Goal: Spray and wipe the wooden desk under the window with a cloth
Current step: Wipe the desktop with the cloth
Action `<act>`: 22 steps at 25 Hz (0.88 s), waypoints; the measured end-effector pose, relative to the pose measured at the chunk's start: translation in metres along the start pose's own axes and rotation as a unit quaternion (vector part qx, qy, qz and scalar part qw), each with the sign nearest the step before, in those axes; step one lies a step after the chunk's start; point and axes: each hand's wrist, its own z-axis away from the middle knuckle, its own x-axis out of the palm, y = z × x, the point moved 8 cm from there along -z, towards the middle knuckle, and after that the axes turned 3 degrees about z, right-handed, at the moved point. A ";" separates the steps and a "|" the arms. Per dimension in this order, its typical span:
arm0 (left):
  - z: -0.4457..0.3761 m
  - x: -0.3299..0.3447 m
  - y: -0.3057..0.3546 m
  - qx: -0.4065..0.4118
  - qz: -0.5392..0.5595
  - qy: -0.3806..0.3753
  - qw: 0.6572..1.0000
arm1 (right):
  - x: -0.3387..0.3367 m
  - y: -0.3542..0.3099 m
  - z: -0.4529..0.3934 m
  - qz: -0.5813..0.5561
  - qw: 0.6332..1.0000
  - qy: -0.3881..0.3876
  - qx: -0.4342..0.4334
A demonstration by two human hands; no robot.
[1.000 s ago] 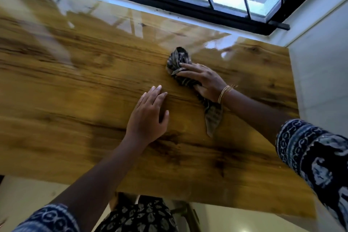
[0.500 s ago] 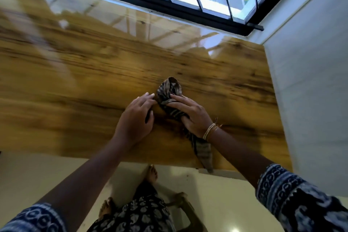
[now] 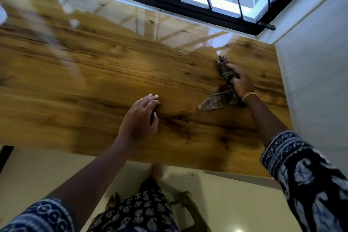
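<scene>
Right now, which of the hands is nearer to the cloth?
Right. The right hand grips the bunched cloth on the desk; the left hand rests flat on the wood, apart from the cloth's trailing corner.

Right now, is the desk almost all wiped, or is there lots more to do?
Partly done, I think. The wooden desk shines near the window, though that may be only reflection. In hand: the right hand grips the bunched cloth by the right end; the left hand rests flat. Left: small crumbs between the hands. No spray bottle shows.
</scene>
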 end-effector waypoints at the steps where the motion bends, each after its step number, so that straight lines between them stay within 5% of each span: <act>1: 0.000 0.000 0.000 -0.001 -0.003 0.001 1.000 | 0.009 -0.001 -0.003 0.065 0.997 -0.032 -0.027; 6: -0.002 0.001 0.000 0.004 0.003 0.007 1.000 | 0.062 -0.050 0.039 0.139 0.963 -0.120 -0.198; 10: 0.012 -0.003 -0.001 0.029 0.006 -0.006 1.000 | 0.091 -0.080 0.100 0.141 0.948 -0.112 -0.263; 19: 0.116 -0.049 -0.058 0.085 -0.038 -0.052 0.994 | 0.176 -0.164 0.250 0.102 0.960 -0.065 -0.252; 22: 0.120 -0.051 -0.063 0.077 -0.059 -0.090 0.991 | 0.178 -0.174 0.264 -0.008 0.984 -0.057 -0.168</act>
